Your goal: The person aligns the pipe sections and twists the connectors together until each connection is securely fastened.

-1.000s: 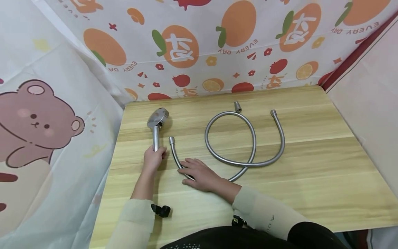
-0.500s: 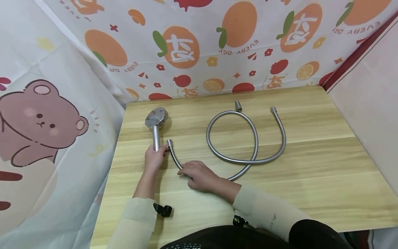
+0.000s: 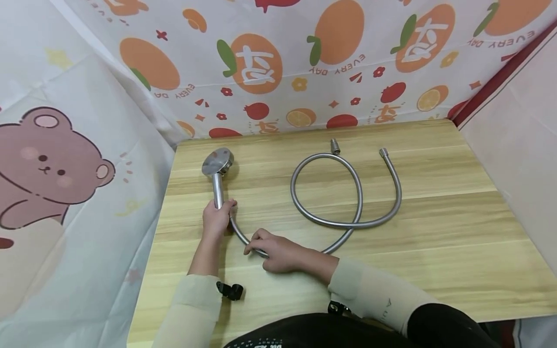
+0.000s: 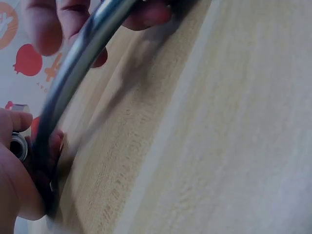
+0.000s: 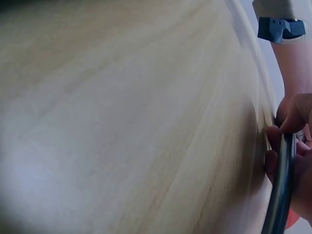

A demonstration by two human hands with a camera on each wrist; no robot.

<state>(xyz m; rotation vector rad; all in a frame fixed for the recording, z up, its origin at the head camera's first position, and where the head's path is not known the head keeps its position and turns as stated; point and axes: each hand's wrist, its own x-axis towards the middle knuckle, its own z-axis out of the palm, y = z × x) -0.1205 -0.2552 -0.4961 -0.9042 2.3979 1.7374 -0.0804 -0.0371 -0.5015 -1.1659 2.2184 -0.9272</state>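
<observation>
My left hand (image 3: 215, 220) grips the handle of a chrome shower head (image 3: 217, 162) at the table's left side, its round head pointing away from me. In the left wrist view the handle's open lower end (image 4: 18, 147) shows within that hand. My right hand (image 3: 278, 251) holds a grey metal shower hose (image 3: 324, 223) between thumb and fingers, just right of the left hand. The near end of the hose runs up beside the left hand and is hidden there. In the right wrist view the hose (image 5: 282, 185) passes through the curled fingers.
The rest of the hose lies looped on the wooden table (image 3: 435, 241), its other end (image 3: 383, 152) at the back right. A small metal cone-shaped fitting (image 3: 334, 146) stands behind the loop. A printed curtain (image 3: 296, 58) hangs along the back edge.
My right hand went from lying flat over the hose to holding it with curled fingers. The hose's near end moved left to the left hand and is now hidden there.
</observation>
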